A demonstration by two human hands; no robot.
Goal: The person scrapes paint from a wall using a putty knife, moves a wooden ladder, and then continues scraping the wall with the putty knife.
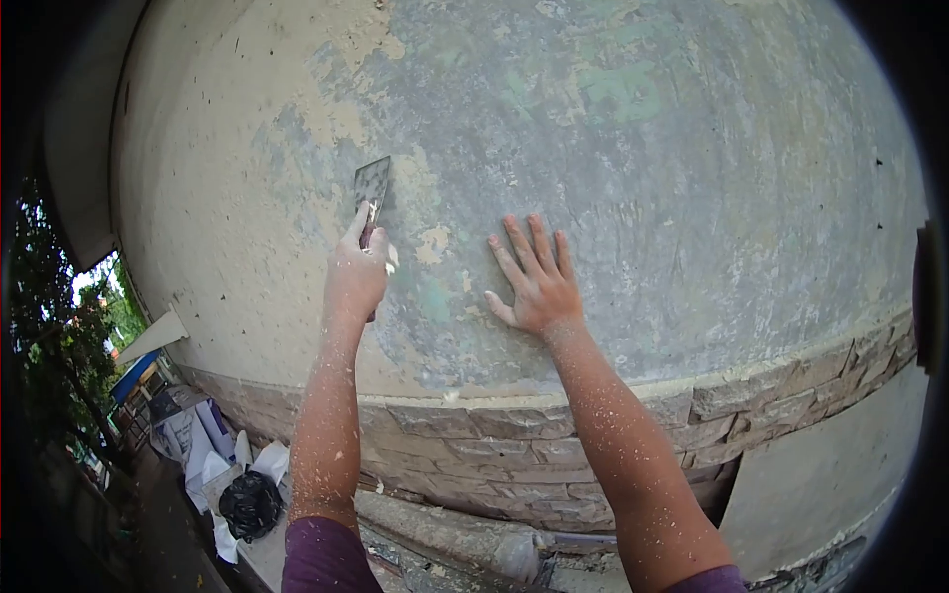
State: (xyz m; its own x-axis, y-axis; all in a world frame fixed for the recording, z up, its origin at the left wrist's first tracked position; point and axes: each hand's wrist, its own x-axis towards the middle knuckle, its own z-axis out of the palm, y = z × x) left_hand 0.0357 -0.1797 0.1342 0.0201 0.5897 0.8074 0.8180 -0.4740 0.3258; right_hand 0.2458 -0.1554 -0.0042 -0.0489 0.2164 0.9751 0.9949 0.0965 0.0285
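My left hand [354, 272] grips a metal scraper [372, 188] by its handle, with the blade pressed flat against the wall [643, 148]. The wall is grey with patches of cream and green paint flaking off. My right hand [534, 282] lies flat on the wall to the right of the scraper, fingers spread and pointing up, holding nothing. Both forearms are speckled with pale paint dust.
A band of stacked stone cladding [514, 445] runs along the wall's base. Lower left on the ground lie white papers [198, 445] and a black bag [249, 504]. Trees and a blue awning [133, 376] stand at far left.
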